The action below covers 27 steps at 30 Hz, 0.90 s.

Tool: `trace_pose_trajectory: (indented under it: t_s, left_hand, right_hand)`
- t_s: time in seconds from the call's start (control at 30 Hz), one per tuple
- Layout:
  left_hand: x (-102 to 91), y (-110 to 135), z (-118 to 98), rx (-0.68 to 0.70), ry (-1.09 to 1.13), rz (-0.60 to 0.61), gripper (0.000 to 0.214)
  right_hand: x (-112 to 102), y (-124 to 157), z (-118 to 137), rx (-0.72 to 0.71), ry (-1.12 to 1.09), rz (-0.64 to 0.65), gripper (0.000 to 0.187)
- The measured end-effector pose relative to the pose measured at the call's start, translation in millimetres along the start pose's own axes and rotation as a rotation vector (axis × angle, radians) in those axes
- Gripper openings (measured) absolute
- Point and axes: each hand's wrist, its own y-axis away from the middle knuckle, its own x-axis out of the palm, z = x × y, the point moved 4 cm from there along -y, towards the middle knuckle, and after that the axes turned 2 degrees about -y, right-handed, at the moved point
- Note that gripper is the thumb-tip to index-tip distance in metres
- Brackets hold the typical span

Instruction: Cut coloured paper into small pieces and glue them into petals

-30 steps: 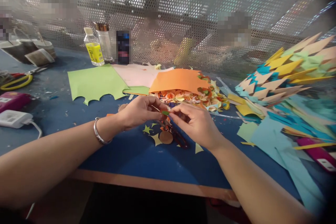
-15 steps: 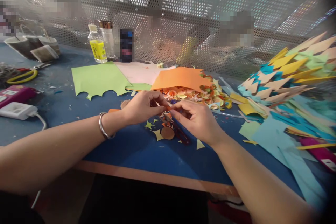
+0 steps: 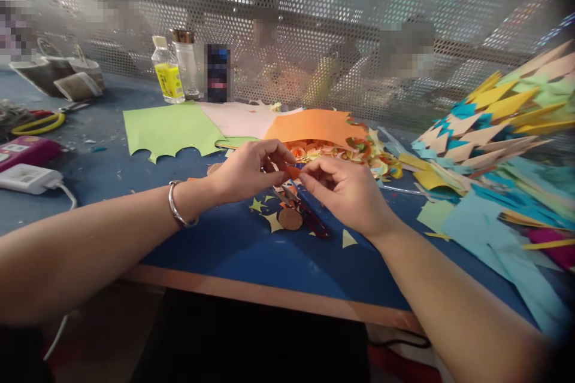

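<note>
Between my two hands is a small orange piece of paper (image 3: 294, 173). My left hand (image 3: 251, 170), with a silver bangle at the wrist, pinches its left side. The fingertips of my right hand (image 3: 348, 191) are closed on its right side. Just below lies a pair of scissors (image 3: 314, 219) with dark red handles, its blades partly under my hands. Around it are a brown disc (image 3: 290, 219), a green star-shaped scrap (image 3: 257, 205) and pale pointed paper scraps (image 3: 348, 239). A heap of curled paper pieces (image 3: 381, 158) rises behind my right hand.
Green (image 3: 171, 131), pink and orange (image 3: 309, 125) sheets lie at the back. A bottle (image 3: 169, 78), a clear jar and a phone stand by the perforated metal screen. On the right are a spiky paper construction (image 3: 485, 125) and blue sheets (image 3: 489, 233). Yellow-handled scissors (image 3: 40, 125) lie left.
Both hands have drawn slightly apart, and more of the orange paper piece shows between the fingertips. The whole view has shifted a little. The things on the table keep their places.
</note>
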Motion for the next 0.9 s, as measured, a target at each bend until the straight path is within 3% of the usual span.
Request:
trace_pose_trajectory:
  t_s: [0.27,0.6,0.9]
  left_hand:
    - [1.5,1.4,-1.4,0.023,0.094,-0.027,0.024]
    - [7.7,2.1,4.7,-0.224,0.467,-0.036,0.021]
    - [2.8,2.7,-2.0,-0.195,0.516,-0.065,0.022]
  right_hand:
    - [-0.8,0.3,1.0,-0.031,0.009,-0.050,0.014]
    - [1.9,0.9,14.4,-0.203,0.198,-0.088,0.012]
    - [2.1,2.4,16.0,-0.219,0.220,-0.105,0.010]
